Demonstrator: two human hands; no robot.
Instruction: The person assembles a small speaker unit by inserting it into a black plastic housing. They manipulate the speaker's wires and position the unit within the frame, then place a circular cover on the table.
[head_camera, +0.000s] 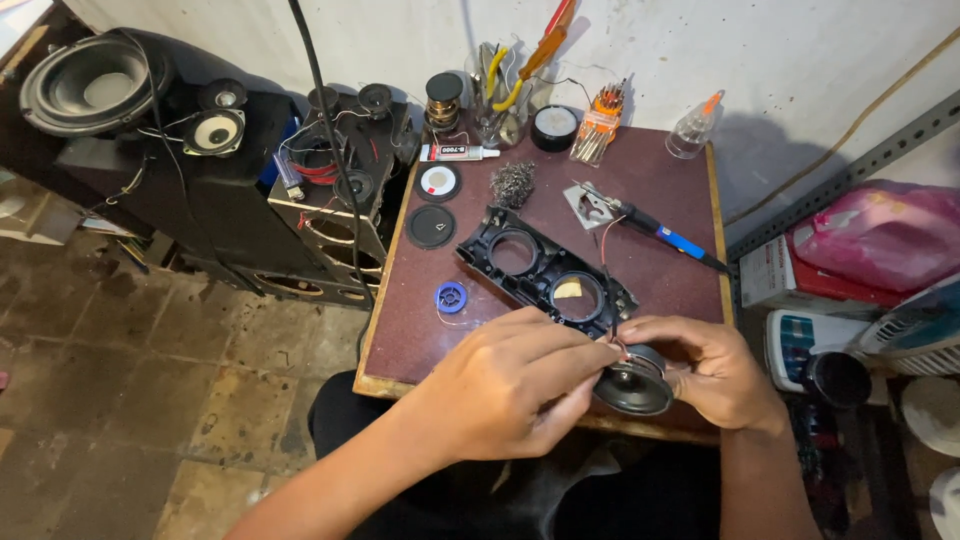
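My right hand (715, 372) cradles a small round black speaker driver (633, 385) at the near edge of the maroon table (420, 340). My left hand (510, 385) pinches thin red and black wires (606, 262) at the top of that speaker. The wires run up over a black plastic speaker frame (545, 270) with two round holes, lying in the middle of the table. A soldering iron (655, 228) with a blue and black handle rests on a small metal stand to the right of the frame.
A blue solder spool (451, 296), two round discs (437, 183), a wad of steel wool (512, 183), a glue tube (457, 152) and a jar of pliers (497, 95) sit on the table. Black speaker cabinets (190, 170) stand at left; boxes and a pink bag (880, 230) at right.
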